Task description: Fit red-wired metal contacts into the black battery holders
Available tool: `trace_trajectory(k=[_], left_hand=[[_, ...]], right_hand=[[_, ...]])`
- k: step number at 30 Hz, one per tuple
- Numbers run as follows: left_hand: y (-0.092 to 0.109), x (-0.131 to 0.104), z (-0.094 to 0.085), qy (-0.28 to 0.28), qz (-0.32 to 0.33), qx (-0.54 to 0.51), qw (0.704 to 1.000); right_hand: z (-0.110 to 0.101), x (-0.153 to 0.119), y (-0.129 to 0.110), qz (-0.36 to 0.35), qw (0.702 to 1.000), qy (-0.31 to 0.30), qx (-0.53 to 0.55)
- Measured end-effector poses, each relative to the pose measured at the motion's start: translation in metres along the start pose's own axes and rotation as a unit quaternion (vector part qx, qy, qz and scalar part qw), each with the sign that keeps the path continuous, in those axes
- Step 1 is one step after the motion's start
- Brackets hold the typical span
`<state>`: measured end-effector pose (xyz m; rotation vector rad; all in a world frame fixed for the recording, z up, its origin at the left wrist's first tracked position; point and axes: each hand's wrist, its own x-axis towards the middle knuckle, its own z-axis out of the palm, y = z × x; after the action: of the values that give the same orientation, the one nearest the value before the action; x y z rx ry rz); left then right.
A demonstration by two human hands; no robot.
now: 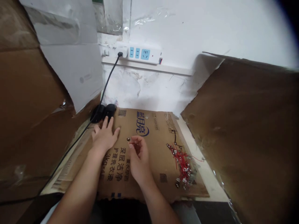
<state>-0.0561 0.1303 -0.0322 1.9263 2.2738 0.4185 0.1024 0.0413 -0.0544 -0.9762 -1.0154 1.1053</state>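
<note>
My left hand (pixel 104 136) is spread over the left part of a flat cardboard sheet (pixel 151 161), fingertips at the near edge of a black object (pixel 108 112) by the wall. Near the middle of the sheet, my right hand (pixel 139 157) pinches a small metallic part (pixel 128 139) with a bit of red wire; the part sticks out left of the fingertips. A pile of small metal parts with red wires (pixel 183 165) lies on the sheet's right side, with a short black wire (pixel 175 137) at its top.
A white power strip (pixel 144 54) is fixed on the wall, with a black cable (pixel 104 90) running down to the left. Brown cardboard panels stand at the left (pixel 28 105) and right (pixel 247 130).
</note>
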Motion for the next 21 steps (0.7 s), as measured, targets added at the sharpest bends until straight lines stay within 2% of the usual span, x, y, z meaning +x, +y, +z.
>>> trace_trajectory(k=[3,6,8,9,11,13,16,18,19,21], left_hand=[[0.002,-0.005,-0.004,0.007,0.020,0.020,1.000],[0.013,-0.030,-0.011,0.037,0.069,0.018,0.997],[0.021,-0.055,-0.013,0.025,0.111,-0.049,0.992],[0.024,-0.068,-0.013,0.010,0.132,-0.118,0.984],[0.028,-0.091,-0.012,-0.016,0.166,-0.253,0.953],[0.028,-0.104,-0.011,-0.032,0.174,-0.327,0.928],[0.025,-0.107,-0.010,-0.048,0.108,-0.412,0.904],[0.024,-0.104,-0.011,-0.062,0.063,-0.502,0.860],[0.023,-0.102,-0.011,-0.069,0.052,-0.547,0.833],[0.022,-0.100,-0.013,-0.077,0.043,-0.596,0.798]], right_hand=[[-0.005,0.005,0.007,0.049,0.998,-0.013,0.027],[-0.013,0.011,0.005,0.062,0.997,-0.005,0.050],[-0.019,0.015,0.002,0.056,0.996,0.015,0.063],[-0.021,0.017,0.000,0.054,0.996,0.019,0.067],[-0.024,0.020,-0.002,0.051,0.996,0.011,0.068],[-0.024,0.019,-0.005,0.047,0.997,-0.013,0.059],[-0.021,0.014,-0.008,0.041,0.998,-0.038,0.037],[-0.019,0.012,-0.010,0.037,0.998,-0.038,0.028],[-0.018,0.011,-0.011,0.035,0.998,-0.038,0.030],[-0.018,0.011,-0.013,0.031,0.998,-0.044,0.040]])
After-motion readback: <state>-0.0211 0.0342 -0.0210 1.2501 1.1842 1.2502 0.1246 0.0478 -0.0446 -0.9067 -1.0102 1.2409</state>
